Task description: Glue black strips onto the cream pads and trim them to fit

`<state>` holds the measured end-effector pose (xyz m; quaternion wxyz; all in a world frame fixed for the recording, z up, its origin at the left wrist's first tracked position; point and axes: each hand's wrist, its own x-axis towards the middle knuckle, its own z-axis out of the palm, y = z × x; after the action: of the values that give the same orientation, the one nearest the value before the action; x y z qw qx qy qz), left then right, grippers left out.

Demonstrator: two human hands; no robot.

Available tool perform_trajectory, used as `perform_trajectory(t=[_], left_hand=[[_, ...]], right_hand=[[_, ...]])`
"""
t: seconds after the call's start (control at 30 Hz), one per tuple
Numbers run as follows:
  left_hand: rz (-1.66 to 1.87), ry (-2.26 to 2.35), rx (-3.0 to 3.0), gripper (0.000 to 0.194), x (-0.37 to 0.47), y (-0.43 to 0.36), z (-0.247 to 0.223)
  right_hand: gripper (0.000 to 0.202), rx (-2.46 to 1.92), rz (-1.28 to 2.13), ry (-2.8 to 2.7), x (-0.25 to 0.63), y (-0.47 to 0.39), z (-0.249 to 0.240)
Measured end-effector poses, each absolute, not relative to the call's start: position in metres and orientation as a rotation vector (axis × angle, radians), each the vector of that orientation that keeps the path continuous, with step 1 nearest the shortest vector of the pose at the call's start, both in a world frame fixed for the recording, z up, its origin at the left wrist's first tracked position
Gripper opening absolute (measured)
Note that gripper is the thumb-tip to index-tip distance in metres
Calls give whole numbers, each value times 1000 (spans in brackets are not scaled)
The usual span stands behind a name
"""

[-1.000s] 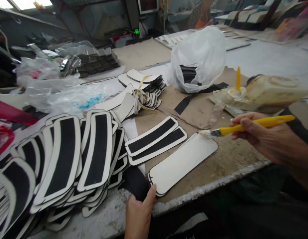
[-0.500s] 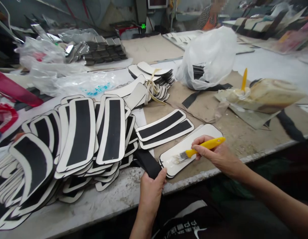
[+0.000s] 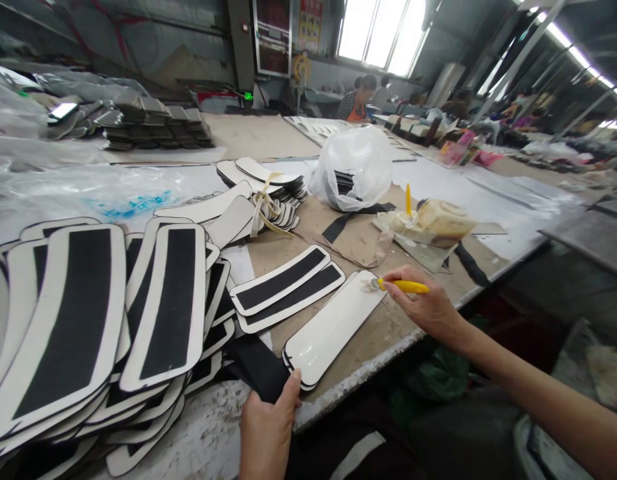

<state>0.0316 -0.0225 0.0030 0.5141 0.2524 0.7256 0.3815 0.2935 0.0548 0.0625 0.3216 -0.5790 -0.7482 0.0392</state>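
Note:
My right hand grips a yellow-handled paintbrush. Its bristles press on the far end of a white curved panel, which lies atop a small stack and has a wet sheen. At the near end, my left hand is closed around black strips, its thumb against the panel stack's edge. Two white panels with black centres lie just left of the brushed one. Further left, a large pile of similar panels leans in overlapping layers.
Beyond the panels is a bundle of white pieces tied with a strip. A white plastic bag holds dark pieces. A glue-smeared container stands at right near an upright yellow handle. The worktable edge runs diagonally. People sit in the background.
The brush has moved from the panel's near end to its far end, and the panel's surface looks shinier. My left hand stays at the near end. The camera view has tilted up and turned right.

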Motion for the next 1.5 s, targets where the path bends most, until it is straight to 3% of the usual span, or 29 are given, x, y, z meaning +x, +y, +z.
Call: perform_trajectory(t=[0.3,0.5,0.67,0.87,0.93,1.03,1.27,1.43,1.5], left_hand=[[920,1749,681,41,30,-24,-3],[912,1727,708,41,27,-24,0],[912,1730,653,38,30,-25,0],[1026,1736,626,33,33,-26,-4],[1049,1735,633,33,33,-26,-3],[1032,1715,628,34,33,-27,-1],[1041,1648,638,37,33,-29,-4],[1044,1670,676,38,35,-29,-1],[1027,1693,665,38,36,-29,1]], right_hand=[[17,-1366,-184,-2348,278,35,50],[18,-1221,76,-2375,262,21,59],[17,-1328,-83,-2324,268,26,60],[15,-1186,600,-2086,224,-4,55],[9,-1262,804,-1831,213,-7,58],[18,-1410,1013,-1543,218,4,57],[19,-1621,558,-1599,257,18,59],[19,-1408,1029,-1541,224,1,59],[19,-1369,1069,-1551,221,4,50]])
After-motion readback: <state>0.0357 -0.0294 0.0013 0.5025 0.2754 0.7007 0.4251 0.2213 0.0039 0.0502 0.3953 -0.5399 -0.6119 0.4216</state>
